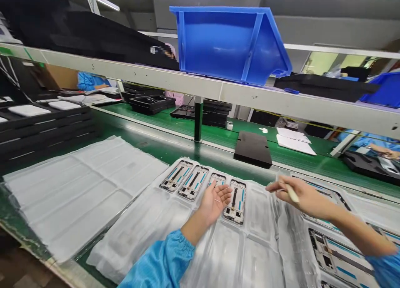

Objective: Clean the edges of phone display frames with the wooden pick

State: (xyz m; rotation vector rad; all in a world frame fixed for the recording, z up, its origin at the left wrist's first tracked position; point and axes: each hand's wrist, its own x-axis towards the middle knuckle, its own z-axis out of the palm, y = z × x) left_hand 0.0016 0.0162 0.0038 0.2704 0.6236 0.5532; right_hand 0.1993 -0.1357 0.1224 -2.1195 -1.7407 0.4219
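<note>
My left hand [214, 200] is turned palm up with its fingers extended, above a white plastic tray [140, 234]. A thin whitish sliver shows on its palm; I cannot make out what it is. Several phone mid-frames with blue strips lie in the tray's back row; one phone frame [235, 202] is right beside my fingers, and another [193, 182] lies to the left. My right hand [300, 196] is closed around a cream-coloured stick-like tool [292, 193], over the tray's right edge. Below my right forearm, larger-looking phone frames [340, 254] fill a second tray.
Stacked white trays [81, 192] lie at left, near black foam trays [43, 130]. A shelf beam [150, 73] crosses ahead, bearing a blue bin [225, 46]. Behind my work sit a black foam block [253, 148] and papers [295, 140]. A co-worker's hands [383, 150] show at far right.
</note>
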